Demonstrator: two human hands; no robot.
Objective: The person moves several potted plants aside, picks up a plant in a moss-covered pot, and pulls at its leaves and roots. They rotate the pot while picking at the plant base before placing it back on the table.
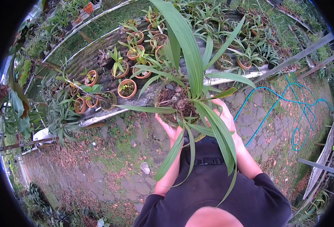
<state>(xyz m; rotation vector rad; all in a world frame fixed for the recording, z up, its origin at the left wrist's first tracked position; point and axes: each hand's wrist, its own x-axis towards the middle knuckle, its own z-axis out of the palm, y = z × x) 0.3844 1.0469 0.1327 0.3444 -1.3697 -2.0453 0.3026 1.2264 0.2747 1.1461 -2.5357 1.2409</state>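
A large potted plant with long, broad green leaves (191,49) is held up in front of my chest. Its round pot (167,102) shows dark, chunky growing medium and brown bulb-like stubs around the leaf bases. My left hand (170,130) grips the lower left side of the pot, and its fingertips are partly hidden beneath it. On the other side my right hand (223,115) holds the pot, with leaves crossing in front of the palm and fingers. Several long leaves droop over my forearms and dark shirt.
Just beyond the plant, a bench (148,92) bears many small terracotta pots (127,88) with plants. A teal hose (267,113) lies looped on the stone paving (129,185) at right. Metal bars (288,56) cross the upper right.
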